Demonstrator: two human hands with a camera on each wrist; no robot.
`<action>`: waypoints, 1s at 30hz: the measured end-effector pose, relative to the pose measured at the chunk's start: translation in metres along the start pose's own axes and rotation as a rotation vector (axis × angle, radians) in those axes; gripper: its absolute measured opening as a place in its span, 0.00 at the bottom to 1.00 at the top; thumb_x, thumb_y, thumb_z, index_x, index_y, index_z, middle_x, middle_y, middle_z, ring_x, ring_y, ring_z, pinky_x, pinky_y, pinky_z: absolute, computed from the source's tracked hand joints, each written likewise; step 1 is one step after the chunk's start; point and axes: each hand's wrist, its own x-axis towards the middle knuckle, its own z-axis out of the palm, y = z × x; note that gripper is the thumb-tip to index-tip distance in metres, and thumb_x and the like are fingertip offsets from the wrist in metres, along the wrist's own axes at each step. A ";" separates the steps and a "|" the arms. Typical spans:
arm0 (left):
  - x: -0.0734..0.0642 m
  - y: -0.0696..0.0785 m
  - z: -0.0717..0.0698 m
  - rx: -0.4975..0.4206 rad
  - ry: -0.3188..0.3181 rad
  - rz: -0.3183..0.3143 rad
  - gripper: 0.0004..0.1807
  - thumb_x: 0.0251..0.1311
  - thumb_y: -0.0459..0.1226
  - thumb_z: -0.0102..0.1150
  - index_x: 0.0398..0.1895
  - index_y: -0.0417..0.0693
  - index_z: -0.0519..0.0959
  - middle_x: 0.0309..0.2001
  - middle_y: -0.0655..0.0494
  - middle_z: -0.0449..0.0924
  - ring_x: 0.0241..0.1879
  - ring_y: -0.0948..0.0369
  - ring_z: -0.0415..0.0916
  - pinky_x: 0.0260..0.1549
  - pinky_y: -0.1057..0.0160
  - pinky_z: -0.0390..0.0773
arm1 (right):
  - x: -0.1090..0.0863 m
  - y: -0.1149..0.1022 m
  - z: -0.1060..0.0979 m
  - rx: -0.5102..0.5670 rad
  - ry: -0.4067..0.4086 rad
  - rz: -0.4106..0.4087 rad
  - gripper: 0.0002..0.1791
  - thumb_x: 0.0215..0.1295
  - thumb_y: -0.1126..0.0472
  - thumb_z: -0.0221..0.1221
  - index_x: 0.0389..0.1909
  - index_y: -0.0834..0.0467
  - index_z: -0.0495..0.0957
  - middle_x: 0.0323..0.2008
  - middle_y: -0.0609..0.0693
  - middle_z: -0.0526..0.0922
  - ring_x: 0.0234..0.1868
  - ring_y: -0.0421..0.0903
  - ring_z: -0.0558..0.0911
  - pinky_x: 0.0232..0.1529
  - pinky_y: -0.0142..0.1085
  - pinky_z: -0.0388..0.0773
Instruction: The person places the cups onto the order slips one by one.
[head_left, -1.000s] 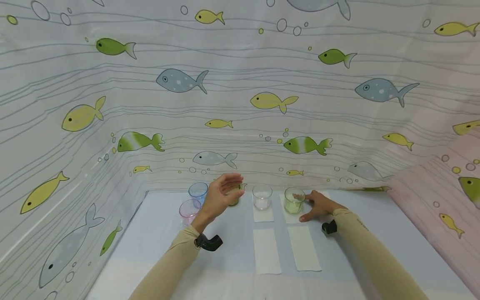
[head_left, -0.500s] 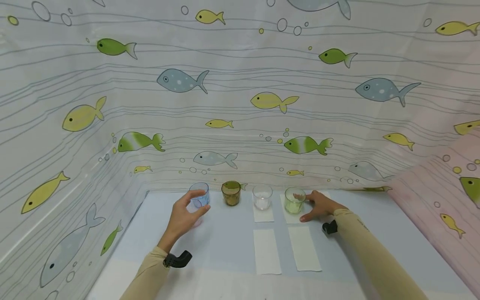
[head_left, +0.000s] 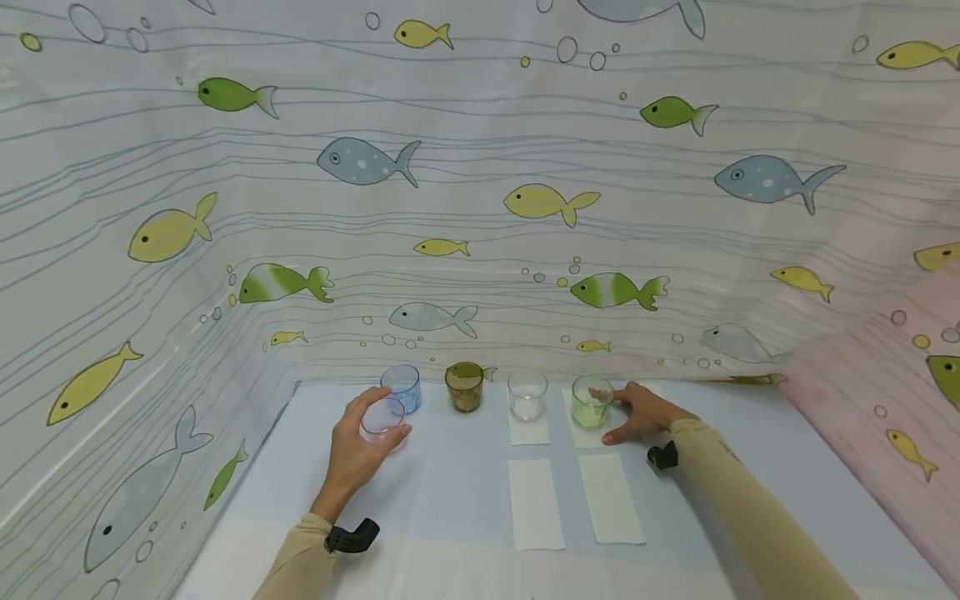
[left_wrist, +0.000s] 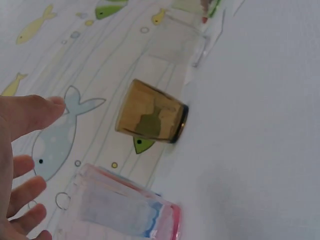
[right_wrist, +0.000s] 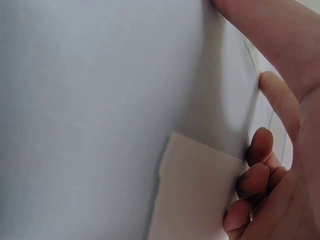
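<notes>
My left hand (head_left: 354, 450) is spread around the left side of a pink-tinted glass (head_left: 387, 417). In the left wrist view, a gap shows between its fingers (left_wrist: 27, 197) and the pink glass (left_wrist: 120, 205). Just behind stands a blue glass (head_left: 405, 390), and to its right an amber glass (head_left: 465, 388). My right hand (head_left: 647, 414) is beside a green glass (head_left: 591, 408), thumb near the tabletop and fingers loosely bent; whether it touches the glass cannot be told. A clear glass (head_left: 527, 402) stands left of the green one. All the glasses are upright.
The clear and green glasses stand on white paper strips. Two further strips, left (head_left: 536, 504) and right (head_left: 611, 498), lie nearer on the pale tabletop (head_left: 442, 492). A fish-patterned curtain (head_left: 465, 275) encloses the back and sides.
My left hand has moved left and down from beside the amber glass to the pink glass, uncovering the amber one. The right hand and all the glasses have stayed in place.
</notes>
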 end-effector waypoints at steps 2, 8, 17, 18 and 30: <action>0.000 -0.004 0.002 -0.001 0.029 -0.001 0.41 0.45 0.31 0.85 0.67 0.41 0.79 0.68 0.42 0.79 0.74 0.43 0.69 0.76 0.39 0.65 | 0.000 -0.001 -0.002 -0.003 0.001 0.004 0.60 0.44 0.37 0.83 0.75 0.62 0.71 0.53 0.62 0.74 0.56 0.58 0.76 0.66 0.63 0.76; -0.004 -0.016 0.008 -0.007 0.031 -0.119 0.48 0.49 0.32 0.83 0.75 0.37 0.70 0.72 0.36 0.73 0.74 0.39 0.69 0.71 0.34 0.69 | 0.001 -0.003 -0.005 -0.004 -0.009 0.025 0.61 0.44 0.37 0.83 0.76 0.62 0.70 0.54 0.62 0.74 0.57 0.59 0.75 0.67 0.63 0.75; -0.010 -0.027 0.013 -0.076 0.023 -0.273 0.47 0.57 0.32 0.79 0.78 0.36 0.64 0.71 0.36 0.75 0.69 0.41 0.75 0.66 0.41 0.77 | -0.002 -0.003 -0.003 -0.017 -0.008 0.015 0.60 0.46 0.37 0.82 0.76 0.62 0.71 0.52 0.61 0.74 0.55 0.57 0.75 0.67 0.62 0.74; -0.010 -0.028 0.013 -0.079 0.020 -0.282 0.47 0.57 0.33 0.79 0.77 0.36 0.65 0.70 0.37 0.76 0.69 0.42 0.76 0.65 0.43 0.77 | -0.003 -0.003 -0.003 -0.017 -0.004 0.006 0.59 0.46 0.37 0.82 0.75 0.63 0.71 0.51 0.60 0.73 0.54 0.57 0.74 0.66 0.62 0.75; -0.013 -0.039 0.009 -0.139 -0.024 -0.299 0.44 0.57 0.33 0.79 0.76 0.37 0.67 0.70 0.42 0.78 0.70 0.44 0.76 0.69 0.38 0.75 | -0.004 -0.006 -0.003 -0.052 -0.016 0.006 0.59 0.48 0.38 0.82 0.76 0.63 0.70 0.48 0.58 0.71 0.50 0.53 0.71 0.63 0.58 0.77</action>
